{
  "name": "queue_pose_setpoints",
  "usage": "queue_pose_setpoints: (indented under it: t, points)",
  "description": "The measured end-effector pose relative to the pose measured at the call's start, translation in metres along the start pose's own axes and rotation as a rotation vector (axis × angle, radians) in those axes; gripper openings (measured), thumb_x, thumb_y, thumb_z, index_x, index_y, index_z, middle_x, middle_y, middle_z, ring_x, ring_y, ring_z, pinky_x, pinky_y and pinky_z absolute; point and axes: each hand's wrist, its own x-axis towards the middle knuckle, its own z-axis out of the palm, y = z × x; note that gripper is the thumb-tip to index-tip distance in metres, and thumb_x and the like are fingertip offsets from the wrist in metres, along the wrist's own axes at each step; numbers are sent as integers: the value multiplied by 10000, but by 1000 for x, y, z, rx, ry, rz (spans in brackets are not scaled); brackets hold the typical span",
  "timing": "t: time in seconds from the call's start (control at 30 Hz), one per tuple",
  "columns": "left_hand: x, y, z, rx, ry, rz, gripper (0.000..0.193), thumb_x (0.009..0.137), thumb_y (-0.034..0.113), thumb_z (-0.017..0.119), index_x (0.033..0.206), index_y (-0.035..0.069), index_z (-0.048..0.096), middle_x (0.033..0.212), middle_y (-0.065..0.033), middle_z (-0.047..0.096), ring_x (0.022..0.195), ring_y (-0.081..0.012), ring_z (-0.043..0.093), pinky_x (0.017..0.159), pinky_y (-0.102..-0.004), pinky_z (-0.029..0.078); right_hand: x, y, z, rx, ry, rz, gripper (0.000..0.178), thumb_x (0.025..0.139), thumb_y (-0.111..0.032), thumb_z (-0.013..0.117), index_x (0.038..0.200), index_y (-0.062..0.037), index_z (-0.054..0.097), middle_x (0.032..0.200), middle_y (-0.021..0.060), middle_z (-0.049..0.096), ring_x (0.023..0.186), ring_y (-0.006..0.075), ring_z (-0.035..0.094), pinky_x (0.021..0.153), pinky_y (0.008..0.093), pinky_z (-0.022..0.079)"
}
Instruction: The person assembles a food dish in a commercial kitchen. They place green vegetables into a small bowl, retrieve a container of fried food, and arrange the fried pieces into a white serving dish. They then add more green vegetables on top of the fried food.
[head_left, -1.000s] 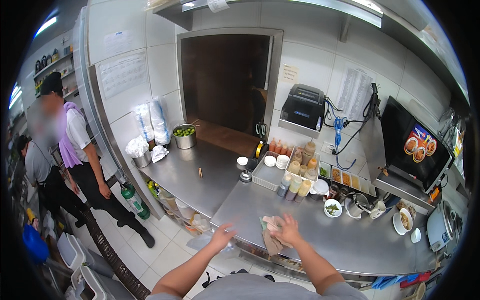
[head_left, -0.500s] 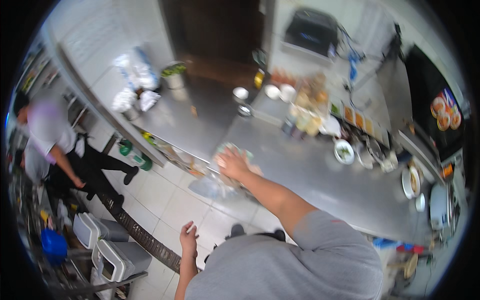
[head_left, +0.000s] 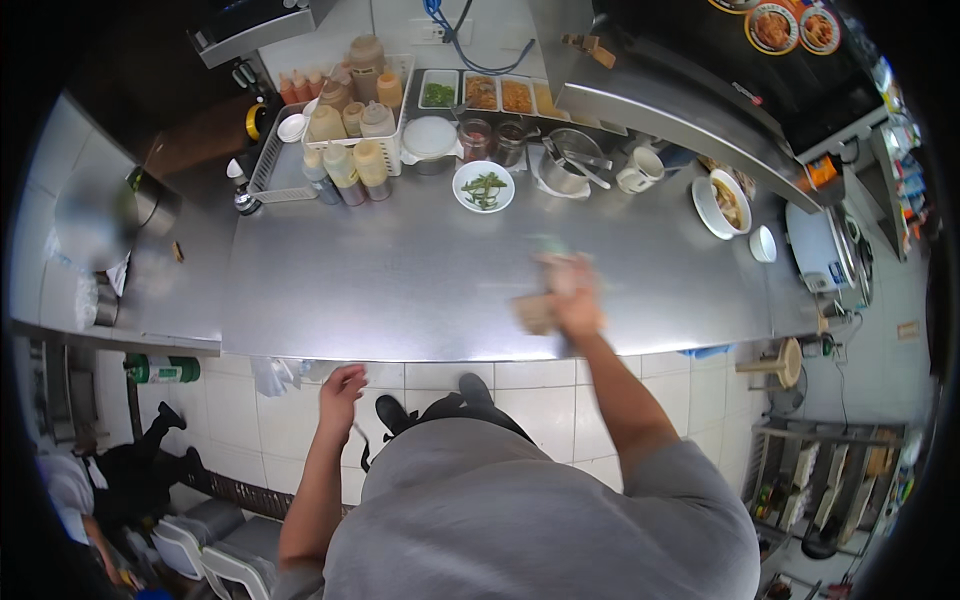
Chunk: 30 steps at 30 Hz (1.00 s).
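While the right hand [head_left: 575, 295] holds a cloth [head_left: 535, 314] beneath it, left hand [head_left: 342, 390] well apart, loosely curled

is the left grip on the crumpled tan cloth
No, the crumpled tan cloth is under the right grip, while the left grip is apart from it, near the grey steel counter.

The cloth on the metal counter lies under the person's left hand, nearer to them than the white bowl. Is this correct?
No: the head view shows the cloth under the right hand, not the left hand. It is on the metal counter, nearer than the white bowl.
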Motion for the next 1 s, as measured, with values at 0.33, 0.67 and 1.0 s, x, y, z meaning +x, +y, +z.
queue_pose_setpoints:
  t: [0.33,0.67,1.0]
  points:
    - [18,-15,49,218,-256,119,213,893,188,589,1032,32,627,891,-44,640,848,-112,579,779,-268,462,-64,228,-156,-518,414,488,608,834,-356,572,1315,-14,424,1273,209,498,1183,385,452,986,434,366]
    - [-83,-320,-134,871,227,-509,386,815,393,560,820,30,694,908,-198,658,864,-386,610,771,-459,485,-53,-145,65,-310,-429,-538,836,639,-379,702,1337,-59,371,1415,190,315,1346,403,206,1078,587,105]
    - [-224,-304,-198,-517,863,-578,407,791,363,622,965,-3,660,959,-167,666,777,-278,647,720,-371,510,-37,-440,196,-29,-774,-932,518,614,-43,682,1121,-70,579,1107,194,562,1020,377,529,886,403,439]
